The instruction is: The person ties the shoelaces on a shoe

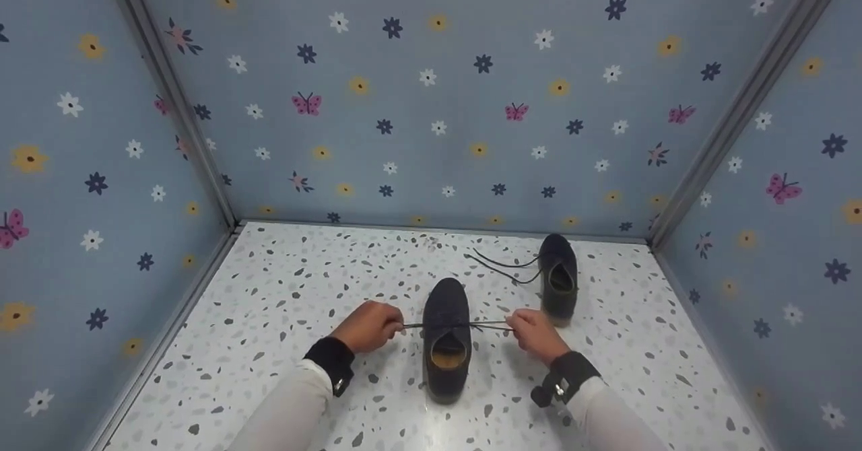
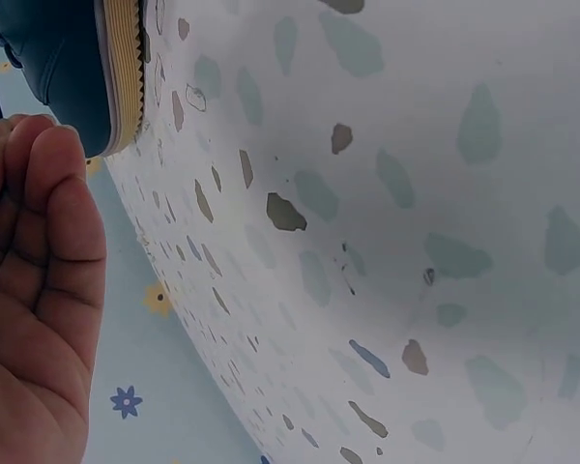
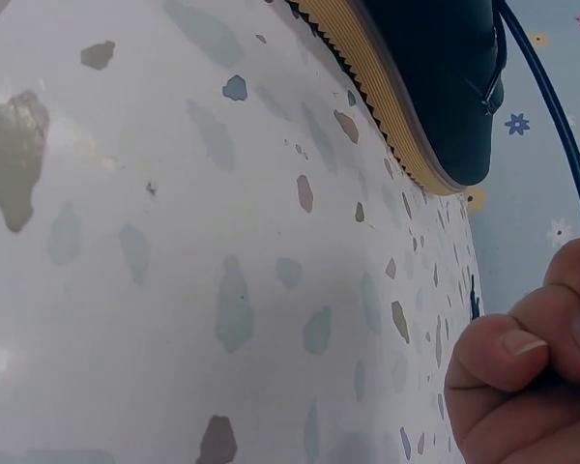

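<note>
A dark navy shoe (image 1: 446, 303) stands on the speckled surface, toe pointing away from me. Its laces stretch out sideways, left and right. My left hand (image 1: 372, 326) pinches the lace end on the left of the shoe, fingers curled. On the other side, my right hand (image 1: 537, 334) pinches the right lace (image 1: 490, 324), which looks doubled. The left wrist view shows the curled left fingers (image 2: 66, 193) near the shoe's yellowish sole (image 2: 126, 77). In the right wrist view a dark lace (image 3: 551, 101) runs down to the right fingers (image 3: 503, 353).
A second dark shoe (image 1: 557, 279) stands farther back on the right, its loose laces (image 1: 502, 264) spread to the left. Blue flower-patterned panels (image 1: 431, 101) enclose the back and both sides, with grey metal edging (image 1: 741, 87) at the corners.
</note>
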{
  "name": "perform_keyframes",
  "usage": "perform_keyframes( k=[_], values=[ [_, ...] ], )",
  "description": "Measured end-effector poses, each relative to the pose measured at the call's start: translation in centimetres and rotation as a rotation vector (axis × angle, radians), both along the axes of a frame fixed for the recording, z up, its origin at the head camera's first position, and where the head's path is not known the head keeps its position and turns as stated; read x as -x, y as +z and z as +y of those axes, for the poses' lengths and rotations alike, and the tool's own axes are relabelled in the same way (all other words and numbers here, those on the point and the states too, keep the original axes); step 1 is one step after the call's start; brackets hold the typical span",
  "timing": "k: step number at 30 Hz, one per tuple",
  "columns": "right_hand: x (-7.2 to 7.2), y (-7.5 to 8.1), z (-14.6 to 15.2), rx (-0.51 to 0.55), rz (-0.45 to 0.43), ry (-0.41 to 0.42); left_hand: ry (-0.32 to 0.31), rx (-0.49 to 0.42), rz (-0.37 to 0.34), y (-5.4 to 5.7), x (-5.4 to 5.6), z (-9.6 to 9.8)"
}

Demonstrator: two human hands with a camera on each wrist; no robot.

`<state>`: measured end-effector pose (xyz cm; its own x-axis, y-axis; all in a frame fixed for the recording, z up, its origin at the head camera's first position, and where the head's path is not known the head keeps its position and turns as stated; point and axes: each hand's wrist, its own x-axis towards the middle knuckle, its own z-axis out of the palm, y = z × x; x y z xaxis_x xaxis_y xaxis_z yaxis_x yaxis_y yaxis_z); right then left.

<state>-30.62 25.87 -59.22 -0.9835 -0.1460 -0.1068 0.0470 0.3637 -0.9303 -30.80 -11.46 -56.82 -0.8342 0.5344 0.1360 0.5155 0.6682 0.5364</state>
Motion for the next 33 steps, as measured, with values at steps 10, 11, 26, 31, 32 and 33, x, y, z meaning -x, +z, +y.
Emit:
perform_keyframes(
  k=[10, 11, 26, 31, 32, 33],
  values=[
    [-0.3, 0.5, -0.4, -0.015, -0.019, 0.044, 0.06, -0.068, -0.132, 0.3, -0.3, -0.3],
    [-0.3, 0.6, -0.5, -0.028, -0.02, 0.043, 0.059, -0.077, -0.136, 0.4, -0.4, -0.3],
    [-1.1, 1.4, -0.5, -0.084, -0.014, 0.075, 0.066, -0.133, -0.197, 1.7, -0.4, 0.2],
    [-1.3, 1.8, -0.4, -0.116, 0.01, 0.098, 0.103, -0.138, -0.222, 2.3, -0.6, 0.5],
    [-1.3, 1.9, -0.4, -0.128, 0.019, 0.103, 0.117, -0.132, -0.218, 2.5, -0.6, 0.6],
    [-1.3, 2.0, -0.4, -0.14, 0.026, 0.108, 0.131, -0.123, -0.213, 2.6, -0.6, 0.6]
  ],
)
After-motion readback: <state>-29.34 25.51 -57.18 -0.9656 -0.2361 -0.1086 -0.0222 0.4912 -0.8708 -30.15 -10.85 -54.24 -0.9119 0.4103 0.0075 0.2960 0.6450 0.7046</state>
